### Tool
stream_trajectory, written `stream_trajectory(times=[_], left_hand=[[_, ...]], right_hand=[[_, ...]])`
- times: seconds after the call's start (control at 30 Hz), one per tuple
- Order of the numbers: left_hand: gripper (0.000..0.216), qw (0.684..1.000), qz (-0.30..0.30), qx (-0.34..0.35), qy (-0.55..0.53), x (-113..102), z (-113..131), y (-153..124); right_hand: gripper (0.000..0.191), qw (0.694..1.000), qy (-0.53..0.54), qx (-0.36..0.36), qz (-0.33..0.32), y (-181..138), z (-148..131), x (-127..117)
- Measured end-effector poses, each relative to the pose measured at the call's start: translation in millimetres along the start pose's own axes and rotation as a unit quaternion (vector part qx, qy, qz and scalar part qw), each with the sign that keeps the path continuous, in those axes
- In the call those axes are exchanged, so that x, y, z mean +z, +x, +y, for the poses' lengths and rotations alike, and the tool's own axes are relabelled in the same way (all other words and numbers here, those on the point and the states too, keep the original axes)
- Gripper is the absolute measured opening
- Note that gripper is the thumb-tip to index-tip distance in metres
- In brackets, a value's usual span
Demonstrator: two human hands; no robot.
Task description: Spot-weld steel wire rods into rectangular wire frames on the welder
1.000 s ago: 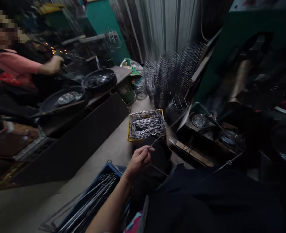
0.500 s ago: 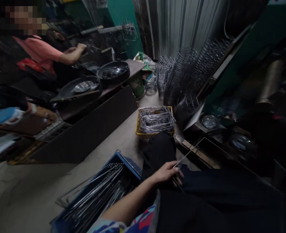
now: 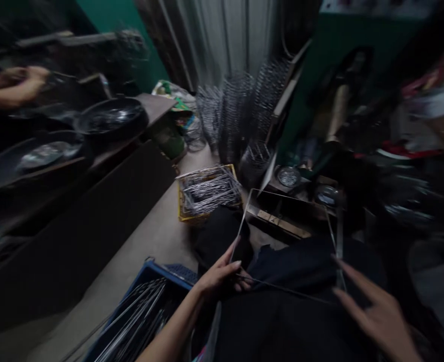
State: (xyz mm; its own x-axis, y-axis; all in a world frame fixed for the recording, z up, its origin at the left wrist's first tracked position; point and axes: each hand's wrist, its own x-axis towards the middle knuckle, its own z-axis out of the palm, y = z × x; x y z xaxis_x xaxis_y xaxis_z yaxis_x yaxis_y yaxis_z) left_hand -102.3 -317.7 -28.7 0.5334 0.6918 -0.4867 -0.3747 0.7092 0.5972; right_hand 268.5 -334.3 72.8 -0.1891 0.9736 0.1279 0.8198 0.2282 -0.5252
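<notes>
A thin bent wire frame (image 3: 286,195) stands over my lap, its two long sides running up from my hands to a top bar. My left hand (image 3: 222,275) is closed on the frame's left side near my knee. At the lower right my right hand (image 3: 376,307) reaches in with fingers stretched out, touching the frame's right side. The picture is blurred by motion. A blue crate (image 3: 176,275) with several straight wire rods lies just left of my left arm.
A yellow crate (image 3: 186,215) of bent wire pieces sits on the floor ahead. Stacks of wire coils (image 3: 240,110) lean on a green machine (image 3: 308,90). A dark bench (image 3: 104,161) at left carries black pans (image 3: 110,118); another person's hands (image 3: 21,83) work at its far end.
My right hand has come into view and touches the wire frame, which now stands upright between both hands. The camera has swung to the right; the other person has slid toward the left edge.
</notes>
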Motion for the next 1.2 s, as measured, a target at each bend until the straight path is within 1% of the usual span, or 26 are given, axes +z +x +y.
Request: stream_trajectory(times=[0.07,0.13,0.2,0.3,0.4,0.47,0.53,0.63,0.7,0.77,0.87,1.0,1.1,1.2], left_hand=[[0.095,1.0,0.017,0.007,0.007,4.4,4.0,4.3],[0.095,1.0,0.02,0.01,0.012,9.9,8.4,7.5],[0.098,1.0,0.017,0.011,0.014,14.4,11.9,9.4],[0.099,1.0,0.015,0.021,0.01,16.9,14.6,10.4],[0.101,0.999,0.03,0.036,0.0,14.9,12.2,10.2],[0.102,0.998,0.054,0.04,-0.011,12.8,6.5,9.8],[0.101,0.997,0.072,0.029,-0.023,12.0,-2.1,10.2],[0.102,0.997,0.056,-0.013,-0.043,16.1,-15.1,14.5],[0.103,0.997,0.034,-0.033,-0.056,21.3,-19.6,19.0],[0.101,0.997,0.022,-0.033,-0.064,25.0,-19.3,22.1],[0.096,0.997,0.033,-0.016,-0.061,23.5,-14.8,20.8],[0.097,0.997,0.056,0.002,-0.051,19.4,-15.7,19.2],[0.102,0.998,0.035,0.001,-0.054,25.7,-20.7,27.4],[0.102,0.998,0.003,0.008,-0.063,33.8,-19.2,35.4]], right_hand=[[0.051,0.996,0.015,-0.053,-0.072,1.1,-11.8,17.5],[0.054,0.99,0.033,-0.074,-0.119,7.9,-21.3,36.5],[0.056,0.986,0.049,-0.072,-0.139,14.4,-27.9,50.4],[0.062,0.984,0.06,-0.073,-0.148,18.3,-33.2,58.4],[0.07,0.987,0.045,-0.083,-0.133,18.5,-37.3,55.1],[0.074,0.988,0.021,-0.093,-0.121,18.3,-41.9,48.2],[0.077,0.988,-0.008,-0.11,-0.11,18.0,-48.1,38.4],[0.075,0.986,-0.049,-0.12,-0.101,15.8,-56.7,21.7],[0.071,0.988,-0.065,-0.098,-0.102,12.7,-59.6,12.7],[0.068,0.99,-0.074,-0.067,-0.097,8.6,-60.1,7.5],[0.065,0.992,-0.074,-0.043,-0.092,3.0,-60.1,7.0],[0.062,0.991,-0.06,-0.047,-0.112,0.9,-60.7,10.4],[0.061,0.992,-0.071,-0.035,-0.095,0.4,-55.0,9.9],[0.061,0.994,-0.074,-0.023,-0.08,-3.3,-44.0,9.6]])
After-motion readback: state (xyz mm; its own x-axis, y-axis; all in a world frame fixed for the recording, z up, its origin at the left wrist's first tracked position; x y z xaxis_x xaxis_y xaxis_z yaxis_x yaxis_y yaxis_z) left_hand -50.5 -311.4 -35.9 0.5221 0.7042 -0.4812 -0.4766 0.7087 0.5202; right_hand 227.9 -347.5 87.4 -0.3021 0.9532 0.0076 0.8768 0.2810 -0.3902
